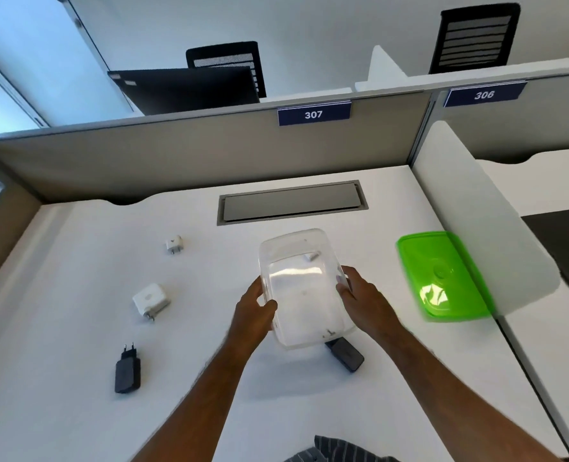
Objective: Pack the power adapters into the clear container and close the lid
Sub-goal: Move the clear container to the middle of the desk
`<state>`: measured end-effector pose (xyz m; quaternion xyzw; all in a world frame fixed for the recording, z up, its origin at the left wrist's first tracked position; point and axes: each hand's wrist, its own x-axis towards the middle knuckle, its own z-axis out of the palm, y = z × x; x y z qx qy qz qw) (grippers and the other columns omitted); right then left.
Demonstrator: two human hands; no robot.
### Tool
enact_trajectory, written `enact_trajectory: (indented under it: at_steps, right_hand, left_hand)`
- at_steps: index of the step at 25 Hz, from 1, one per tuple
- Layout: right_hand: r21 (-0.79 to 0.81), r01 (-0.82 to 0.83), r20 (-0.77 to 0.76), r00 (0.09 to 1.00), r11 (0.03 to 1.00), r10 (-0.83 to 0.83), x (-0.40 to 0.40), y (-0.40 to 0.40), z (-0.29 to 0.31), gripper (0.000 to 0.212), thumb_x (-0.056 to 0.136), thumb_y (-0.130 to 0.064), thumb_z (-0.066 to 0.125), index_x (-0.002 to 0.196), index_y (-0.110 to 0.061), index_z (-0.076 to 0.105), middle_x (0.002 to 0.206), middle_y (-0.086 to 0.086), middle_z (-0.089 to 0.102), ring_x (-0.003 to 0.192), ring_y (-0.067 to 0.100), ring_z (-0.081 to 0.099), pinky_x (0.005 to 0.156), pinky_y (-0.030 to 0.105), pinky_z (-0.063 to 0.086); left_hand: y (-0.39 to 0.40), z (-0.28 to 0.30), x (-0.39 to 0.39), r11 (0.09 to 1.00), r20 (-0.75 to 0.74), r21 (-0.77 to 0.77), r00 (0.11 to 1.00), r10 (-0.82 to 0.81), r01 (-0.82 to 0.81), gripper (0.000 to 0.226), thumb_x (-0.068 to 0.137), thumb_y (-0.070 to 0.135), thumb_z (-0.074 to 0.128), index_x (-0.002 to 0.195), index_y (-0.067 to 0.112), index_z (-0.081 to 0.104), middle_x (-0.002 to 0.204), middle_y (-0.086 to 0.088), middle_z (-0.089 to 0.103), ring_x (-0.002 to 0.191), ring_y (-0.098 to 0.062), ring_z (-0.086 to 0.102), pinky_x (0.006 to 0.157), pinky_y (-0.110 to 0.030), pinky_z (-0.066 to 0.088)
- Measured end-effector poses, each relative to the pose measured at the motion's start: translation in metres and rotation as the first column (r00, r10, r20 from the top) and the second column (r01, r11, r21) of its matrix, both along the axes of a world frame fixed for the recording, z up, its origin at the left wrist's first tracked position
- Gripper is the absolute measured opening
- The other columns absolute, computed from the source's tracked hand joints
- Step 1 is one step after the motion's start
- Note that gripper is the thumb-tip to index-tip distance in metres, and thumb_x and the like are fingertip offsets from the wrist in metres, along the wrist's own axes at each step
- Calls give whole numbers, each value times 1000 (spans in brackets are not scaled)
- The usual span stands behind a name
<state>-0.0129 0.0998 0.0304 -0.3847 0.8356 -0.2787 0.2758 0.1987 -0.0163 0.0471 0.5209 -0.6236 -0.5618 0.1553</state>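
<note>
Both hands hold the clear container (301, 288) above the middle of the white desk, tilted. My left hand (255, 306) grips its left wall and my right hand (359, 295) grips its right wall. Under its near corner lies a black adapter (346, 353), partly hidden. A small white piece (312, 256) shows through the container's far end; I cannot tell whether it is inside or beneath. On the desk to the left lie a small white adapter (174, 244), a larger white adapter (150, 300) and a black adapter (127, 370). The green lid (443, 275) lies at the right.
A grey cable hatch (291, 203) is set into the desk (76, 411) behind the container. A beige partition (176, 155) closes the back, and a white divider (486, 235) stands on the right, touching the lid. Chairs stand beyond the partition.
</note>
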Motion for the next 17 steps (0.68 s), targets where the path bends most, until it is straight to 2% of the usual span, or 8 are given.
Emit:
enact_trajectory:
  at_steps: [3, 5, 9, 13, 17]
  right_hand:
    - [-8, -21, 82, 996, 1000, 21, 28, -8, -2, 34, 98, -39, 45, 132, -36, 43, 127, 0, 68, 109, 29, 66, 90, 44, 53]
    - [-12, -27, 132, 991, 1000, 28, 45, -13, -4, 31, 96, -41, 46, 127, -38, 43, 120, -3, 69, 98, 27, 68, 85, 43, 55]
    - [5, -42, 136, 990, 999, 41, 79, -25, -7, 25, 97, -41, 47, 121, -37, 44, 108, -3, 68, 91, 30, 67, 81, 40, 53]
    - [12, -72, 139, 988, 997, 69, 102, -38, -16, 27, 96, -43, 49, 121, -34, 44, 116, -7, 64, 94, 28, 68, 84, 39, 54]
    - [18, -80, 155, 985, 997, 76, 123, -50, -26, 29, 96, -44, 51, 122, -33, 45, 121, -9, 60, 97, 25, 67, 84, 37, 52]
  left_hand:
    - [-7, -2, 29, 999, 59, -33, 998, 10, -8, 65, 88, 19, 58, 147, 41, 47, 137, 10, 61, 116, -24, 64, 82, -47, 64]
    - [-14, -4, 46, 999, 89, -45, 996, 25, -21, 66, 86, 20, 57, 147, 41, 47, 137, 12, 60, 115, -22, 64, 84, -47, 63]
    - [-29, -9, 79, 997, 86, -40, 994, 72, -68, 64, 87, 12, 61, 146, 33, 50, 132, 15, 57, 104, -16, 66, 68, -34, 64]
    - [-44, -23, 105, 994, 102, -66, 990, 96, -89, 58, 86, 14, 67, 140, 31, 55, 126, 14, 59, 118, -20, 62, 86, -46, 63]
    - [-59, -38, 127, 994, 111, -75, 990, 91, -83, 53, 89, 21, 71, 140, 27, 56, 134, 8, 61, 122, -21, 61, 96, -51, 58]
